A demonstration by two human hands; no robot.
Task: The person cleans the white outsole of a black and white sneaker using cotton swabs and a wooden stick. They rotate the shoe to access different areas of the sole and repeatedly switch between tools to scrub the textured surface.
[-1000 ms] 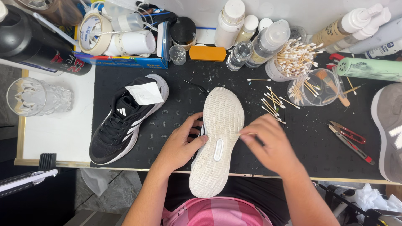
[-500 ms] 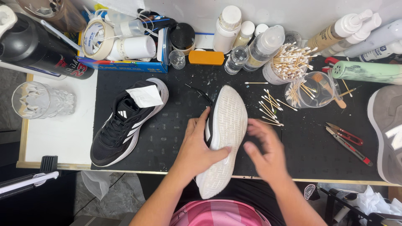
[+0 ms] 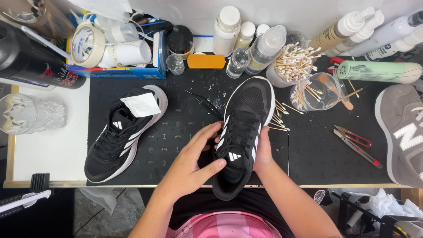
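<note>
I see black sneaker [image 3: 241, 132] upright on black mat [image 3: 176, 132], toe away from me. Left hand [image 3: 194, 163] grips inner side, thumb on tongue; right hand [image 3: 263, 152] cups outer side. I judge: hold steady near midfoot, clear of loose swabs [image 3: 278, 122].

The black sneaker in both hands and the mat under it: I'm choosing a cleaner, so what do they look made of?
Black sneaker: upper looks like matte woven mesh, with a fine weave at the toe; white stripes seem smooth synthetic. Black mat: probably rubber or foam, dull, with embossed marks.
</note>
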